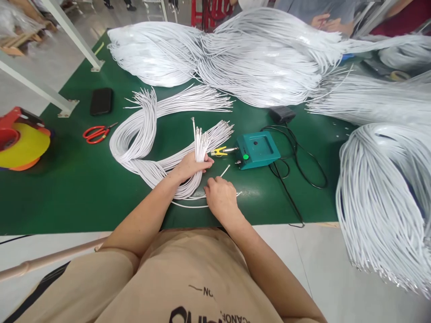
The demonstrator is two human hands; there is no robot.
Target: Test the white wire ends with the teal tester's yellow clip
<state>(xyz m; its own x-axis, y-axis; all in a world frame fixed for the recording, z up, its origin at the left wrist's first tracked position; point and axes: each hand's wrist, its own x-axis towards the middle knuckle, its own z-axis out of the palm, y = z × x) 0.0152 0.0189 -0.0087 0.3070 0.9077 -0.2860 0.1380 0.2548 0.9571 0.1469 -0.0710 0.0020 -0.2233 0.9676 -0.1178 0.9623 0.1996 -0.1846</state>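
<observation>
head view: the left hand (192,167) is clamped round a bunch of white wires (201,146), thumb laid across them, the tips standing up above the grip. the right hand (222,197), just to the right and nearer the body, is curled closed on a single wire (225,170), whose end pokes out beyond the knuckles on the far side. how many more wires pass under that palm cannot be told.

for this picking and gathering, a firm but uncrushing left grip would likely serve best, set low enough that the tips stand free and level. the right fingers would do well to pinch the single wire close to its end and draw it along its own line, so that it does not tug its neighbours.

past the left hand, the wires run left over the green table (84,193) into a wide loop (131,154), with more ends fanned out on its far side. just right of the left fingertips a yellow clip (219,151) juts from a small green box (259,150); loose tips could catch there. a black cord (311,179) trails to the right. red scissors (96,134) lie left, and large wire bundles (262,58) sit along the far side.
</observation>
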